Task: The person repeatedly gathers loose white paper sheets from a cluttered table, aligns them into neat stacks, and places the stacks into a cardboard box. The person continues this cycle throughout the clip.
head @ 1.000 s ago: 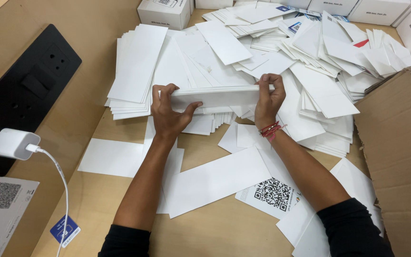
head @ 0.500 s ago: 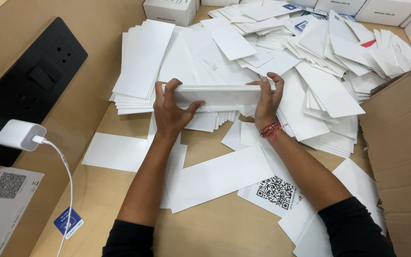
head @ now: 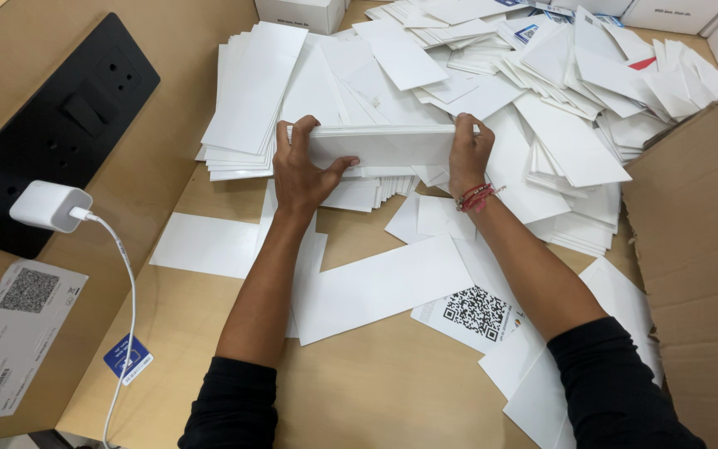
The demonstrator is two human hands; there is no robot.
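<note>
Both of my hands grip one stack of white cards, held on edge just above the heap. My left hand clamps its left end, thumb in front and fingers curled over the top. At the other end my right hand does the same, with red thread bands on the wrist. A large pile of loose white cards spreads across the wooden table behind and to the right of the stack. More single cards lie flat under my forearms.
A black socket panel is set in the sloped left wall, with a white charger and its cable hanging down. A cardboard box flap rises on the right. Small white boxes line the far edge. A code-printed sheet lies near my right forearm.
The stack stays clamped between both hands and has shifted slightly away from me, toward the pile. The grip is the same.
</note>
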